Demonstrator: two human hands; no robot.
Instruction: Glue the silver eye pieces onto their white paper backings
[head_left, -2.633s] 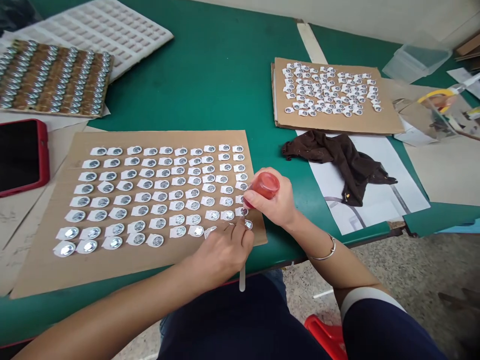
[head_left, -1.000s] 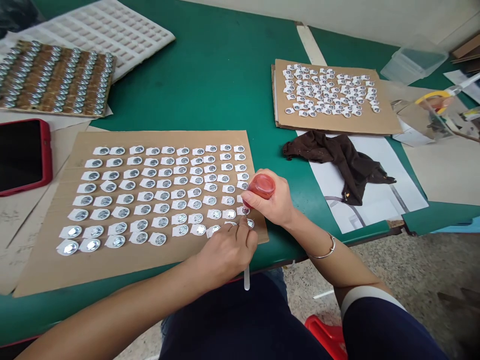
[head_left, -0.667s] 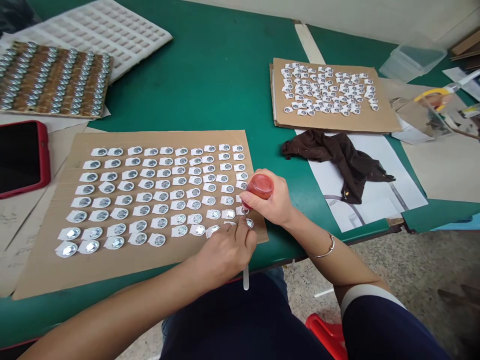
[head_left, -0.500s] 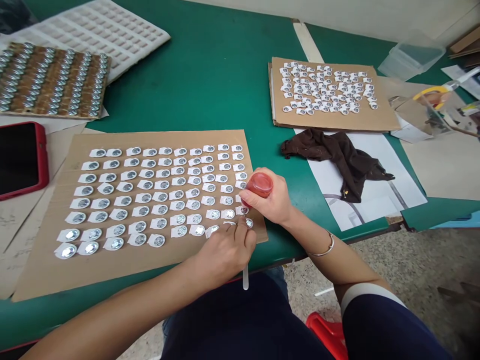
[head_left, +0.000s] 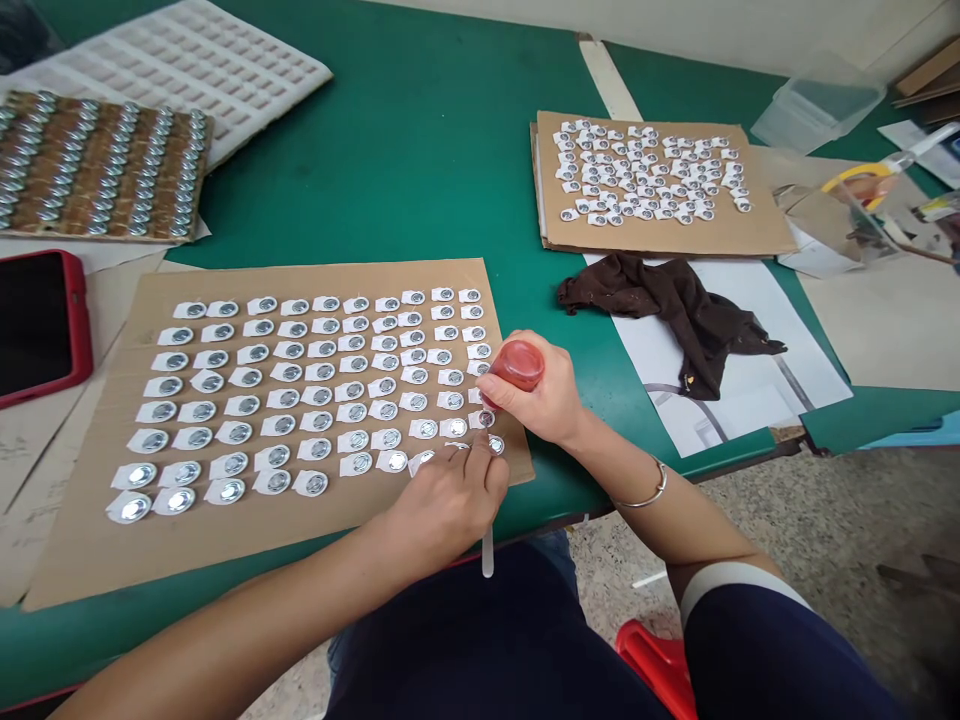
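Observation:
My right hand (head_left: 551, 395) is wrapped around a red squeeze bottle (head_left: 520, 366), tipped down over the right edge of a cardboard sheet (head_left: 97, 540). Rows of round silver metal pieces on white tabs (head_left: 321, 371) cover that sheet. Close under the bottle, a finger of my left hand (head_left: 454, 500) reaches to one of the end pieces (head_left: 486, 419). A thin white stick (head_left: 488, 553) pokes out below my left hand, apparently held in its curled fingers; its other end is hidden. The bottle's tip is hidden too.
A second cardboard stack (head_left: 765, 225) with similar small pieces lies at the back right, beside a brown cloth (head_left: 667, 305) on white paper. To the left are a red-cased phone (head_left: 37, 325), a board with metal rows (head_left: 105, 170) and a white foam tray (head_left: 247, 60). A clear container (head_left: 817, 108) stands behind.
The view has shifted slightly, so the things on the table appear a little further left. Both hands keep nearly the same pose at the same end of the rows.

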